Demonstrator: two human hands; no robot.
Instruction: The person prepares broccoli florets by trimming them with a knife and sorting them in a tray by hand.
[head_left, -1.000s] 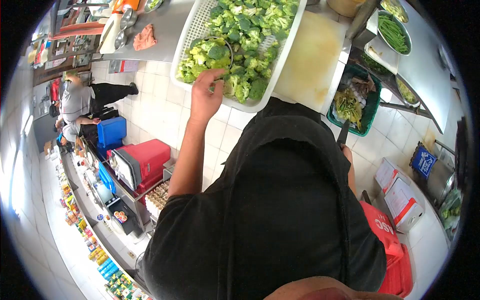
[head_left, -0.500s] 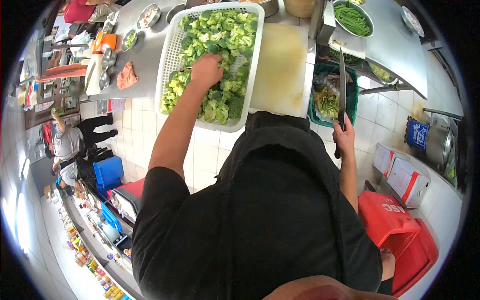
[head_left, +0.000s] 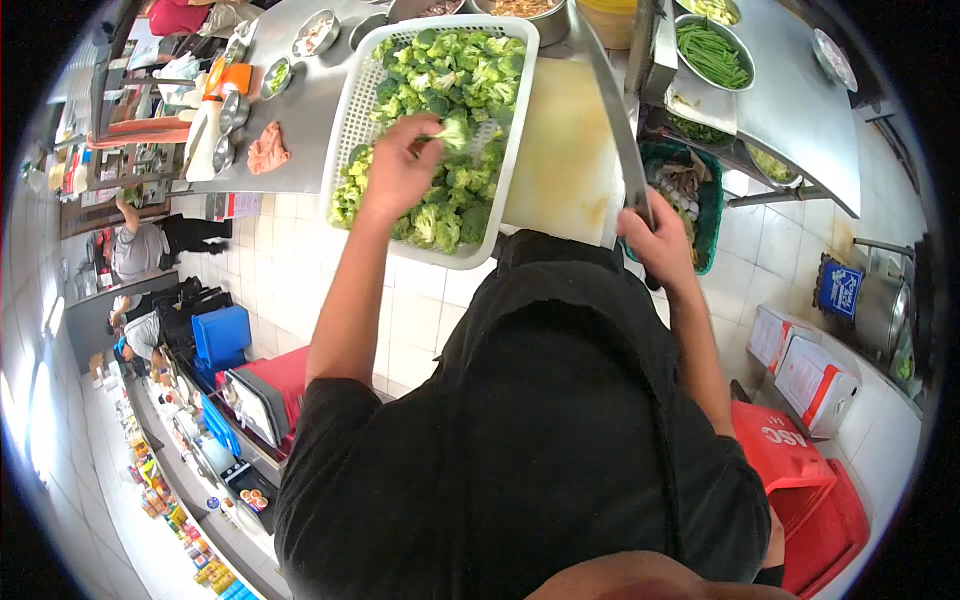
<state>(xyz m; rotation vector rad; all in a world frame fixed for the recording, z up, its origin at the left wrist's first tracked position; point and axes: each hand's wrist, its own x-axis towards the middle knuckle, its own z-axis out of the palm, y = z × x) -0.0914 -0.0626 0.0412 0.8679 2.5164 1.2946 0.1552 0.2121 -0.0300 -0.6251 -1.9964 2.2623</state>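
Observation:
My left hand (head_left: 402,168) is just above a white perforated basket (head_left: 338,150) heaped with broccoli (head_left: 450,70). Its fingers pinch a pale-stemmed broccoli floret (head_left: 455,130). My right hand (head_left: 660,240) is wrapped around the handle of a long knife (head_left: 622,130), whose blade points away from me over the right edge of a cutting board (head_left: 562,150). The board is whitish with yellow stains and lies right beside the basket. Part of the knife's handle is hidden by my fingers.
A green bin (head_left: 708,190) with vegetable scraps stands right of the board. Green beans fill a metal bowl (head_left: 714,52) on the right-hand table. A pinkish cloth (head_left: 268,148) lies left of the basket. Red bins (head_left: 790,450) are at lower right; co-workers (head_left: 138,248) are far left.
My left hand has lifted out of the broccoli with a floret. My right hand has brought the knife leftward from over the green bin to the board's right edge.

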